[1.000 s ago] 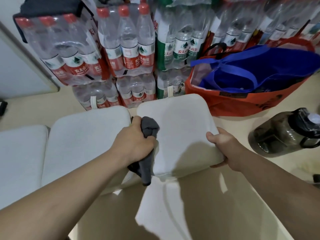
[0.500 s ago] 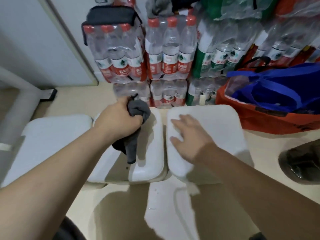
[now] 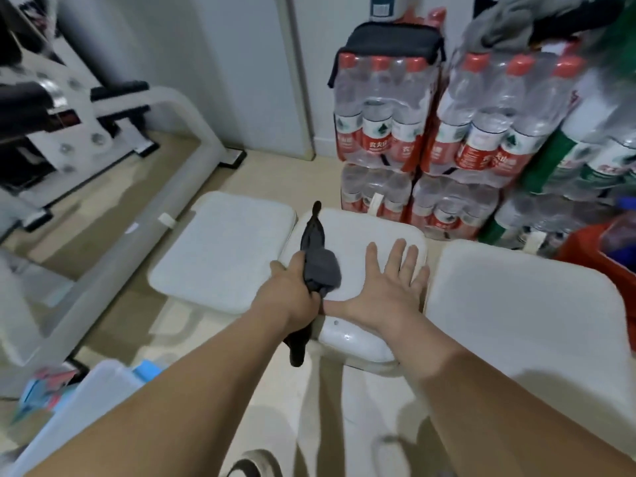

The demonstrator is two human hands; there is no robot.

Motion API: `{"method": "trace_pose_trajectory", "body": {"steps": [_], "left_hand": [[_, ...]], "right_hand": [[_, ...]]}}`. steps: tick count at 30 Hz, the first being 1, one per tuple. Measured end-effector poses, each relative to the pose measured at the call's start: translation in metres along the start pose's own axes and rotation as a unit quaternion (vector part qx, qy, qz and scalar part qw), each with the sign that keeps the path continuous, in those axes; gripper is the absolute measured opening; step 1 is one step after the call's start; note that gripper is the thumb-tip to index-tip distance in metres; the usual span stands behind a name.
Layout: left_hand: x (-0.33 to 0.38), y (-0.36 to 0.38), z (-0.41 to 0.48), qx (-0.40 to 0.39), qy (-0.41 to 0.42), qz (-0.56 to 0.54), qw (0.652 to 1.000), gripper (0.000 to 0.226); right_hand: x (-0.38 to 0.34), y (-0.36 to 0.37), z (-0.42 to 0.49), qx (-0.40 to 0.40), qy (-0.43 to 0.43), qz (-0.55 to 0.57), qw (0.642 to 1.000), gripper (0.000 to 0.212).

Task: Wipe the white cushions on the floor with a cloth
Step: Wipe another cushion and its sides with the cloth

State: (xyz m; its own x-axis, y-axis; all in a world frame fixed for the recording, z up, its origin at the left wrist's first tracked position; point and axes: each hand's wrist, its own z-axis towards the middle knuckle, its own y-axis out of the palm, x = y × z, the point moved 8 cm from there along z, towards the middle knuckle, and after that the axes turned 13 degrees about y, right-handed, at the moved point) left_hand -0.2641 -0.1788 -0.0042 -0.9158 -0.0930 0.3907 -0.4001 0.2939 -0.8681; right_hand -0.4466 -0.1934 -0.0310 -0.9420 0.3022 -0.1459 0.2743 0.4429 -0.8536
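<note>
left hand (image 3: 292, 292) clenching dark grey cloth (image 3: 321, 268) on middle white square cushion (image 3: 361, 228); right hand (image 3: 385, 292) pressing 3 o'clock edge, fingers (image 3: 395, 258) spreading; red-labelled bottle packs (image 3: 378, 132) crowding 12 o'clock, print unreadable.

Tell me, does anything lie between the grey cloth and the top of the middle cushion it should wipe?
Only the right hand: it lies flat, fingers spread, on the middle cushion, just right of the grey cloth that the left hand grips. Beyond the fingers the cushion is bare.
</note>
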Motion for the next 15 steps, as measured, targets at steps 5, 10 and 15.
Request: {"method": "trace_pose_trajectory", "body": {"steps": [5,10,15], "left_hand": [[-0.005,0.002,-0.007,0.004,0.036,0.014,0.999,0.079],[0.000,0.006,-0.003,-0.038,0.040,0.049,0.997,0.082],[-0.001,0.001,0.013,-0.073,0.052,0.072,0.993,0.075]], "right_hand": [[0.004,0.004,-0.007,0.011,0.021,0.003,1.000,0.159],[0.013,0.005,-0.013,0.013,0.022,0.002,1.000,0.149],[0.008,0.005,-0.010,0.031,0.026,0.012,0.999,0.148]]}}
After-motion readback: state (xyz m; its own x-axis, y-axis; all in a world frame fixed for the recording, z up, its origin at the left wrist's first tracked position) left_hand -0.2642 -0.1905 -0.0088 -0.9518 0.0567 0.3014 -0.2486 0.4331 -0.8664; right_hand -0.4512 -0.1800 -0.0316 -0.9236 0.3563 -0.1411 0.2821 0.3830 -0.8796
